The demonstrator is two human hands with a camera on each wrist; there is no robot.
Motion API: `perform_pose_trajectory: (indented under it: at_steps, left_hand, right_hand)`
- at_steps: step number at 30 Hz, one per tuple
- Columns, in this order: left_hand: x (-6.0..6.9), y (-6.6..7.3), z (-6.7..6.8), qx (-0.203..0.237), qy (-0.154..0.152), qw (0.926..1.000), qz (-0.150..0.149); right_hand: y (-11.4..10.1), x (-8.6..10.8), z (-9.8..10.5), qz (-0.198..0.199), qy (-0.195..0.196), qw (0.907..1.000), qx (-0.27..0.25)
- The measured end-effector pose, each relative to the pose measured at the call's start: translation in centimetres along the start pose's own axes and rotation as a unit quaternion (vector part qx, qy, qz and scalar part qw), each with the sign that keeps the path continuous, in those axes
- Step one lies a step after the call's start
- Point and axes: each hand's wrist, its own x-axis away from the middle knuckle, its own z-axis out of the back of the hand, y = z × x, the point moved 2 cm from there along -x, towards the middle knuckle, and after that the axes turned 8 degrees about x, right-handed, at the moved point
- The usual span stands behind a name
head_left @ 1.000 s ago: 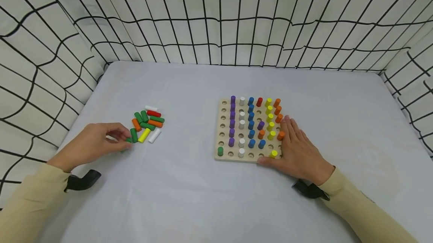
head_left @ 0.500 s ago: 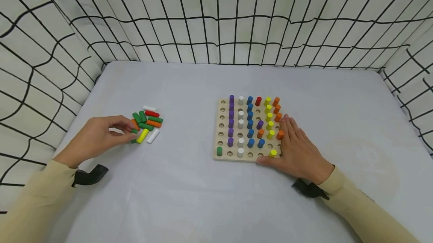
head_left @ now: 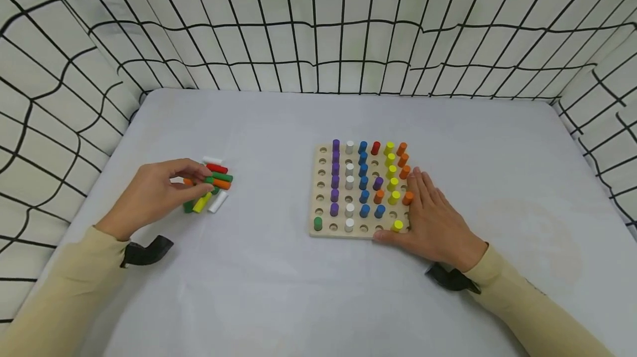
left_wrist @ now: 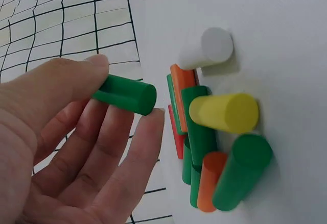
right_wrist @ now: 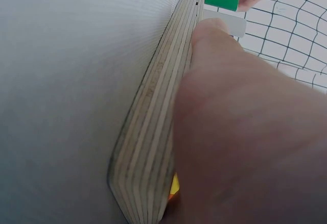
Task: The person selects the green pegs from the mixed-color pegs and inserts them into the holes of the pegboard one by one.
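In the left wrist view my left hand (left_wrist: 87,142) pinches a green peg (left_wrist: 126,94) between thumb and fingers, above a pile of loose pegs with a yellow peg (left_wrist: 224,113) among them. The head view has this left hand (head_left: 158,191) over the pile's near left side. My right hand (head_left: 440,221) lies flat with straight fingers along the right edge of the wooden pegboard (head_left: 321,232), its thumb at the near edge. Upright pegs stand in the board: purple, white, blue, yellow and orange columns, plus a green peg (head_left: 318,223) in the near left corner.
Black wire grid panels (head_left: 318,25) rise behind and beside the white table (head_left: 278,290). White pegs (head_left: 218,202), a red peg (head_left: 217,168) and an orange peg (head_left: 222,184) lie in the pile left of the board.
My left hand has moved right and a little away from me, lifting a green peg over the pile. The right hand stays against the board. The whole head view has shifted slightly.
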Motion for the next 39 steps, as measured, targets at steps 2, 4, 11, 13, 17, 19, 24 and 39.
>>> perform_pose_trajectory:
  at_steps: [2,4,11,13,17,19,24,39]
  left_hand:
    - [-0.3,0.3,-0.3,0.008,0.004,0.9999,0.007]
    - [-0.6,0.5,-0.6,0.022,0.005,0.9997,0.013]
    - [-1.8,1.7,-2.1,0.051,-0.004,0.9986,0.011]
    - [-2.0,2.1,-2.5,0.060,-0.003,0.9982,-0.006]
    - [-2.5,2.7,-3.1,0.085,-0.005,0.9958,-0.035]
    - [-2.7,2.9,-3.4,0.105,-0.009,0.9938,-0.036]
    - [-3.1,3.6,-4.1,0.140,-0.019,0.9889,-0.047]
    - [-4.5,5.4,-6.4,0.152,-0.040,0.9786,-0.133]
  right_hand:
    - [0.1,0.0,0.0,-0.002,-0.002,1.0000,0.001]
    - [0.1,0.0,0.0,-0.005,-0.001,1.0000,0.001]
    - [0.1,-0.1,-0.3,-0.003,0.008,1.0000,0.000]
    - [0.1,-0.1,-0.4,-0.003,0.008,1.0000,0.001]
    - [0.2,-0.1,-0.4,-0.004,0.011,0.9999,0.000]
    - [0.3,0.0,-0.4,-0.003,0.012,0.9999,0.001]
    - [0.3,-0.1,-0.3,-0.002,0.014,0.9999,-0.001]
    - [0.3,0.0,-0.2,-0.002,0.014,0.9999,-0.002]
